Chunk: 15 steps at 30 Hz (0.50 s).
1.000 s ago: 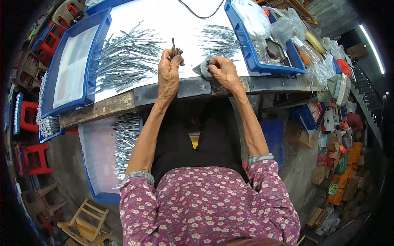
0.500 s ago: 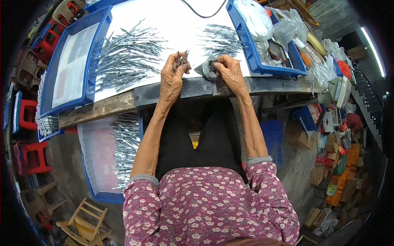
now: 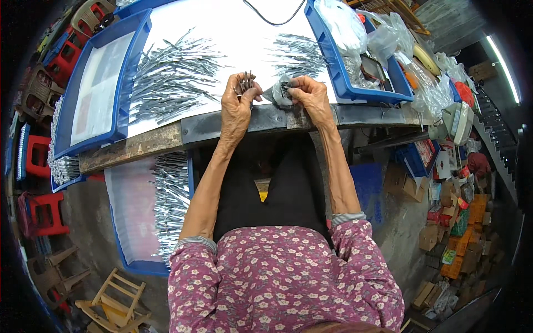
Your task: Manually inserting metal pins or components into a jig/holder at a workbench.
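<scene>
1. A person seated at a white worktable (image 3: 222,22) works at its near edge, both forearms reaching up from the lower centre of the frame to meet at upper centre.

2. The left hand (image 3: 236,108) is curled nearly closed around a small bundle of thin metal pins (image 3: 245,83), whose ends stick up above the fingers; held upright like this, the pins appear gathered so their tips line up.

3. The right hand (image 3: 311,97), just beside the left, is pinched shut on a small grey crumpled bag (image 3: 280,91), thumb and fingers gripping its upper edge; the bag sits between the two hands, seemingly held open toward the bundle.

4. Two loose heaps of the same metal pins lie within easy reach on the tabletop: a large heap (image 3: 172,75) at upper left and a smaller heap (image 3: 300,53) just above the right hand.

5. A blue tray (image 3: 119,89) with a pale sheet inside flanks the table at left, and a second blue tray (image 3: 333,72) at upper right holds clear plastic bags (image 3: 355,28).

6. Below the table edge, at lower left, another blue-rimmed tray (image 3: 139,266) holds more pins.
</scene>
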Each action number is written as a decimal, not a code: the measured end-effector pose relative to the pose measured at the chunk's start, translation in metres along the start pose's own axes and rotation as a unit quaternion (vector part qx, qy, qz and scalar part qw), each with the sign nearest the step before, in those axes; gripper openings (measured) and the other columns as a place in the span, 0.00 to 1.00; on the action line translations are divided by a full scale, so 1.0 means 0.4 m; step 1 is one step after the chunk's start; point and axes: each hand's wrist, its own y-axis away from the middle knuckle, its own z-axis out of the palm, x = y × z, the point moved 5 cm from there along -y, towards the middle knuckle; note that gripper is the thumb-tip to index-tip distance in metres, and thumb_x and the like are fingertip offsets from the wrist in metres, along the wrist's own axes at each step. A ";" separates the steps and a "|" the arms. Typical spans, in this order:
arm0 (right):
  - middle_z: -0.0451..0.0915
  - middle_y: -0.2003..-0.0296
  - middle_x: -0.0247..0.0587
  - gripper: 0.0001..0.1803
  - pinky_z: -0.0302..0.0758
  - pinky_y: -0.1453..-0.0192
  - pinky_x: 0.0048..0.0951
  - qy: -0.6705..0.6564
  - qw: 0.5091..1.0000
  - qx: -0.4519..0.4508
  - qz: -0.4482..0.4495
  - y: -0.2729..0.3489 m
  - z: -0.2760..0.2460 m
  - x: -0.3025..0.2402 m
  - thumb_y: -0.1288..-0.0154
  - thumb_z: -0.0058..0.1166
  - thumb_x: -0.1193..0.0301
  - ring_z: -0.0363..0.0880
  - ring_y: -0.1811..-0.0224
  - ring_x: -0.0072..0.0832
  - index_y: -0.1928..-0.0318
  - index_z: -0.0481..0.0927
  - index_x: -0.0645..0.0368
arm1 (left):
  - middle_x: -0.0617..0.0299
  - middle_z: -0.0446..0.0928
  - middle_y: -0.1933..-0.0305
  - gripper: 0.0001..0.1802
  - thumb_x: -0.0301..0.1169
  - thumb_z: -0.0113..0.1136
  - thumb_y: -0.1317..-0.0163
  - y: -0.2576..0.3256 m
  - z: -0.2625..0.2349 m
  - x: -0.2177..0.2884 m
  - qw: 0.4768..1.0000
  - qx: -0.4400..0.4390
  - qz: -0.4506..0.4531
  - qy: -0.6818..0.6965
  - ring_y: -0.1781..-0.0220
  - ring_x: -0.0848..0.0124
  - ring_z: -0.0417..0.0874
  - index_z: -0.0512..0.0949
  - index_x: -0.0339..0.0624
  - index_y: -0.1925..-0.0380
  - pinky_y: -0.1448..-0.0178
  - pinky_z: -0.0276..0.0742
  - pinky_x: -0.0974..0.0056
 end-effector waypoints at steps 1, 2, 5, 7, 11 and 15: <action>0.74 0.79 0.30 0.07 0.63 0.77 0.14 -0.009 1.000 0.002 0.013 0.001 -0.002 -0.002 0.45 0.54 0.78 0.68 0.79 0.14 0.65 0.75 0.65 | 0.62 0.73 0.72 0.08 0.22 0.48 0.39 0.003 0.000 -0.002 1.000 0.000 -0.001 0.000 0.70 0.77 0.74 0.67 0.35 0.60 0.65 0.72 0.74; 0.74 0.79 0.30 0.07 0.62 0.78 0.13 -0.017 1.000 0.004 0.026 0.002 -0.003 -0.004 0.46 0.54 0.78 0.68 0.80 0.13 0.65 0.75 0.66 | 0.62 0.73 0.72 0.08 0.22 0.49 0.40 0.006 0.001 -0.005 1.000 -0.001 -0.007 0.011 0.70 0.77 0.74 0.67 0.34 0.60 0.64 0.72 0.73; 0.73 0.79 0.31 0.06 0.61 0.79 0.13 -0.061 0.998 0.002 0.033 0.000 -0.019 0.013 0.45 0.53 0.78 0.68 0.80 0.14 0.66 0.75 0.66 | 0.61 0.74 0.72 0.07 0.23 0.49 0.40 0.005 0.005 -0.016 0.999 -0.022 -0.024 0.006 0.70 0.77 0.74 0.69 0.34 0.62 0.63 0.71 0.72; 0.73 0.80 0.31 0.05 0.61 0.80 0.12 -0.112 0.992 0.005 0.049 -0.004 -0.026 0.024 0.45 0.53 0.77 0.68 0.81 0.14 0.67 0.75 0.66 | 0.61 0.75 0.73 0.06 0.24 0.49 0.40 0.003 0.010 -0.021 0.998 -0.043 -0.034 -0.009 0.70 0.77 0.74 0.70 0.34 0.63 0.62 0.71 0.72; 0.73 0.81 0.32 0.04 0.62 0.82 0.12 -0.195 0.978 0.003 0.072 -0.003 -0.025 0.025 0.43 0.52 0.76 0.69 0.82 0.15 0.69 0.75 0.65 | 0.62 0.76 0.74 0.08 0.29 0.50 0.39 0.000 0.004 -0.034 0.997 -0.045 -0.056 -0.031 0.69 0.76 0.75 0.72 0.35 0.65 0.61 0.70 0.71; 0.74 0.80 0.33 0.05 0.63 0.82 0.12 -0.189 0.978 -0.001 0.084 0.006 -0.024 0.017 0.42 0.51 0.76 0.70 0.82 0.15 0.68 0.75 0.65 | 0.62 0.76 0.74 0.09 0.31 0.52 0.40 -0.007 -0.012 -0.035 0.999 -0.020 -0.049 0.003 0.69 0.75 0.75 0.73 0.36 0.64 0.60 0.71 0.70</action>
